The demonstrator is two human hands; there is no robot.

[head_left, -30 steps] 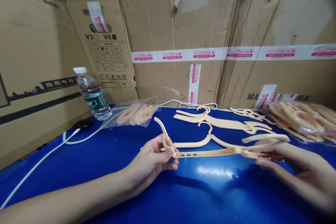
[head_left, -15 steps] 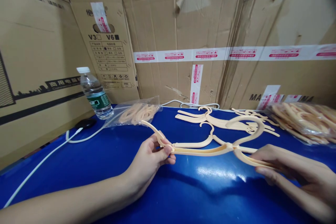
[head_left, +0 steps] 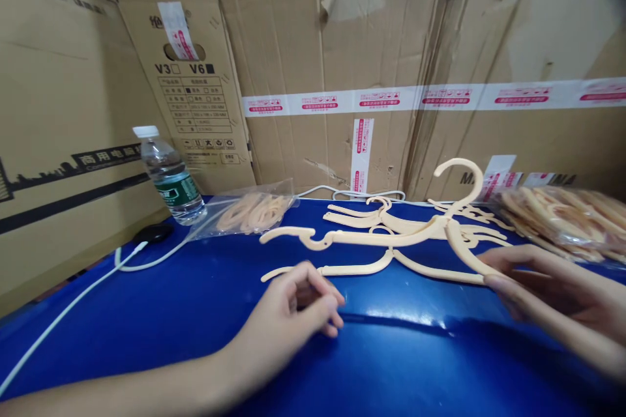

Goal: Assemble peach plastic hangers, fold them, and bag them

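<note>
Head view: right hand [head_left: 552, 300] grasping one arm of a beige hanger [head_left: 386, 239], thumb and fingers pinched on it; that arm's end hidden in the hand, other fingertips hard to make out. Hanger is up above the blue surface [head_left: 195, 313], hook upward, other arm reaching left, its notched end free. Left hand [head_left: 296, 316] below that end, apart from the hanger, fingers loosely curled and released; some fingertips tucked out of sight. Both forearms cut off by the frame.

Second hanger [head_left: 364, 270] lies on the surface just behind; left arm partly covered by left hand, hook mostly blocked by the held hanger, right end lost near right thumb. Folded hangers [head_left: 415, 227] farther back, partly overlapped, count unclear. Bagged hangers [head_left: 562, 218] at right, blurry under plastic, cut off by the edge. Clear bag [head_left: 264, 208] at left, beige pieces inside, shapes muddled. Bottle [head_left: 171, 176] beside it, label partly readable. Black object [head_left: 154, 233] near the white cable [head_left: 68, 322], can't identify. Cardboard [head_left: 313, 45] behind, top cropped.
</note>
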